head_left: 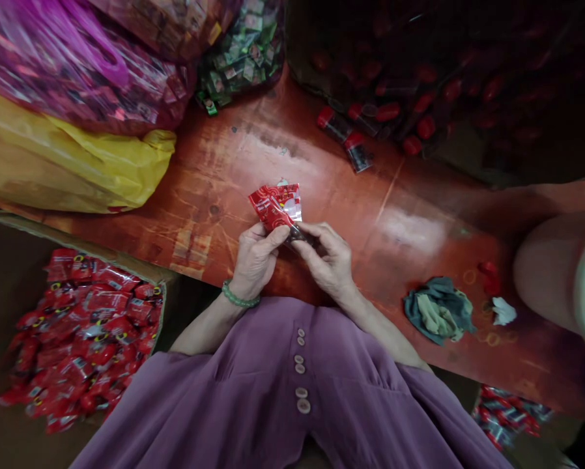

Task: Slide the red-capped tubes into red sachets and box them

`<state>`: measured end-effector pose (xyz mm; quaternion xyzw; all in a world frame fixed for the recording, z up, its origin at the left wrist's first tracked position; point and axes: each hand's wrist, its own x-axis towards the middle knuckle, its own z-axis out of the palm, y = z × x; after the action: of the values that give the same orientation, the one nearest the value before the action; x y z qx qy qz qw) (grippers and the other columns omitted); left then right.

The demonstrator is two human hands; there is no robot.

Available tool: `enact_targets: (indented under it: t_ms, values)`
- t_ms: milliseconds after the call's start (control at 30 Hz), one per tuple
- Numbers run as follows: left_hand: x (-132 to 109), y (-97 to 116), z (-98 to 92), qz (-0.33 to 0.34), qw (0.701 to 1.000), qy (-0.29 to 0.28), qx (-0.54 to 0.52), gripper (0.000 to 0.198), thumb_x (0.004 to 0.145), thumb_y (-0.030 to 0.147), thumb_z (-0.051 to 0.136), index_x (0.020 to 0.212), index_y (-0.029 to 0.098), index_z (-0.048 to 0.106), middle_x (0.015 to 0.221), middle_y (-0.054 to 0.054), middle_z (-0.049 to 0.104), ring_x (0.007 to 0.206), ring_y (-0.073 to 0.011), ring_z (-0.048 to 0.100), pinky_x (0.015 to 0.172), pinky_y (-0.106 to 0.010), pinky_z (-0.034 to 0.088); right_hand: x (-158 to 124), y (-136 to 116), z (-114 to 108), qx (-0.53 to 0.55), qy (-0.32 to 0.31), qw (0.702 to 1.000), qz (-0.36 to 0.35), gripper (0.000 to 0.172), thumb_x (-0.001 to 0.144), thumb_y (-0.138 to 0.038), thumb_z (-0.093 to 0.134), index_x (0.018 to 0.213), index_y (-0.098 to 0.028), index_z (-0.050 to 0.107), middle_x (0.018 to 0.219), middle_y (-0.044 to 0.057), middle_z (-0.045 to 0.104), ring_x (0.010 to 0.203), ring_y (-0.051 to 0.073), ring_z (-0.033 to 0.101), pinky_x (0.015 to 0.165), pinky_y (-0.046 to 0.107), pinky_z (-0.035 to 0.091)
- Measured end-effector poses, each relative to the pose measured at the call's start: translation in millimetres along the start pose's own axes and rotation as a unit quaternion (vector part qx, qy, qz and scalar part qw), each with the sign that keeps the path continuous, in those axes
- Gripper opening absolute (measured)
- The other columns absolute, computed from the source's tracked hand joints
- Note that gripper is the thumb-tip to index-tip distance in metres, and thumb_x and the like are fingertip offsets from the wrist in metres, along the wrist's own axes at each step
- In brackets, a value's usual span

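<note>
My left hand (256, 257) and my right hand (326, 257) meet above a reddish-brown wooden surface (395, 221). Both are closed on a small red and silver foil packet (277, 205), which sticks up from between the fingertips. A dark small thing sits at the packet's lower end under my right fingers; I cannot make it out. A green bead bracelet (238, 299) circles my left wrist. My purple buttoned garment (292, 391) fills the bottom of the view.
A cardboard box (163, 306) at lower left holds several red packets (87, 332). Yellow (77, 163) and pink (77, 65) plastic bags lie at upper left. Red-capped small bottles (356, 146) lie at upper right. A crumpled rag (439, 312) and another person's knee (551, 273) are at right.
</note>
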<state>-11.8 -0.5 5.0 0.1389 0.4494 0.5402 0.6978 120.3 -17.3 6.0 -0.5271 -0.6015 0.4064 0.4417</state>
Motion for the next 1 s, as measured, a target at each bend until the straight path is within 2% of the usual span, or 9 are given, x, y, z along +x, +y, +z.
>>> enact_targets:
  t_ms: [100, 267, 400, 533, 633, 733, 833, 933, 1000]
  values:
    - [0, -1, -1.3, -0.005, 1.000, -0.001, 0.019, 0.036, 0.057, 0.040, 0.093, 0.081, 0.019, 0.075, 0.080, 0.000, 0.076, 0.077, -0.0148, 0.070, 0.087, -0.033, 0.055, 1, 3, 3, 0.035, 0.007, 0.997, 0.064, 0.028, 0.091, -0.035, 0.066, 0.117, -0.026, 0.067, 0.108, 0.006, 0.074, 0.095, 0.018, 0.070, 0.089, 0.036, 0.058]
    - [0, 2, -6.7, 0.022, 0.999, 0.001, 0.031, 0.041, 0.069, 0.057, 0.083, 0.083, 0.020, 0.075, 0.084, -0.003, 0.077, 0.086, -0.0187, 0.072, 0.087, -0.035, 0.056, 5, -1, -2, -0.012, -0.012, 1.000, 0.001, 0.023, 0.090, -0.036, 0.068, 0.111, -0.027, 0.070, 0.103, 0.005, 0.076, 0.091, 0.019, 0.069, 0.087, 0.037, 0.058]
    - [1, 1, -6.7, 0.016, 0.999, 0.011, 0.038, 0.040, 0.067, 0.057, 0.084, 0.081, 0.020, 0.076, 0.082, -0.003, 0.077, 0.087, -0.0199, 0.072, 0.083, -0.035, 0.057, 2, 0, -6, 0.029, -0.058, 0.997, 0.031, 0.033, 0.087, -0.037, 0.071, 0.119, -0.029, 0.069, 0.116, 0.006, 0.073, 0.101, 0.020, 0.068, 0.093, 0.040, 0.057]
    - [-3, -6, 0.1, 0.022, 0.999, 0.008, 0.033, 0.037, 0.066, 0.054, 0.086, 0.074, 0.020, 0.074, 0.075, -0.002, 0.076, 0.078, -0.0177, 0.072, 0.081, -0.034, 0.058, -5, 6, -2, 0.120, -0.015, 0.989, 0.090, 0.027, 0.087, -0.032, 0.071, 0.114, -0.029, 0.070, 0.112, 0.005, 0.069, 0.101, 0.018, 0.066, 0.092, 0.039, 0.058]
    - [-5, -6, 2.7, 0.012, 0.998, -0.006, 0.055, 0.036, 0.067, 0.054, 0.085, 0.073, 0.020, 0.075, 0.074, -0.001, 0.076, 0.071, -0.0161, 0.070, 0.078, -0.033, 0.058, -5, 8, 1, 0.145, 0.008, 0.983, 0.108, 0.030, 0.083, -0.036, 0.075, 0.112, -0.029, 0.069, 0.113, 0.004, 0.061, 0.101, 0.017, 0.065, 0.089, 0.036, 0.060]
    - [-4, 1, 1.7, 0.009, 0.998, -0.025, 0.052, 0.037, 0.065, 0.053, 0.087, 0.076, 0.019, 0.076, 0.076, -0.003, 0.077, 0.078, -0.0200, 0.073, 0.082, -0.036, 0.058, -2, 8, 0, 0.147, 0.004, 0.984, 0.104, 0.040, 0.081, -0.040, 0.077, 0.118, -0.030, 0.065, 0.119, 0.004, 0.056, 0.093, 0.014, 0.063, 0.083, 0.031, 0.062]
    - [-4, 5, 1.0, 0.010, 0.999, -0.028, 0.025, 0.037, 0.065, 0.051, 0.087, 0.081, 0.019, 0.077, 0.081, -0.005, 0.077, 0.084, -0.0219, 0.073, 0.086, -0.036, 0.057, 2, 8, -5, 0.153, -0.032, 0.985, 0.070, 0.040, 0.082, -0.036, 0.077, 0.120, -0.032, 0.065, 0.122, 0.004, 0.057, 0.095, 0.014, 0.064, 0.081, 0.029, 0.061]
    - [-8, 2, 2.3, 0.006, 0.999, -0.026, 0.020, 0.031, 0.069, 0.044, 0.086, 0.084, 0.019, 0.078, 0.082, -0.003, 0.077, 0.080, -0.0166, 0.071, 0.083, -0.030, 0.055, 5, 10, -9, 0.139, -0.055, 0.988, 0.024, 0.034, 0.084, -0.033, 0.076, 0.118, -0.032, 0.068, 0.122, 0.004, 0.061, 0.109, 0.017, 0.063, 0.090, 0.034, 0.059]
    - [-12, -3, 3.9, -0.015, 0.999, -0.045, 0.019, 0.028, 0.070, 0.041, 0.086, 0.084, 0.018, 0.078, 0.081, -0.001, 0.076, 0.076, -0.0127, 0.068, 0.080, -0.027, 0.053, 7, 13, -11, 0.127, -0.050, 0.991, -0.001, 0.034, 0.084, -0.035, 0.077, 0.117, -0.032, 0.069, 0.121, 0.004, 0.063, 0.111, 0.019, 0.064, 0.094, 0.037, 0.058]
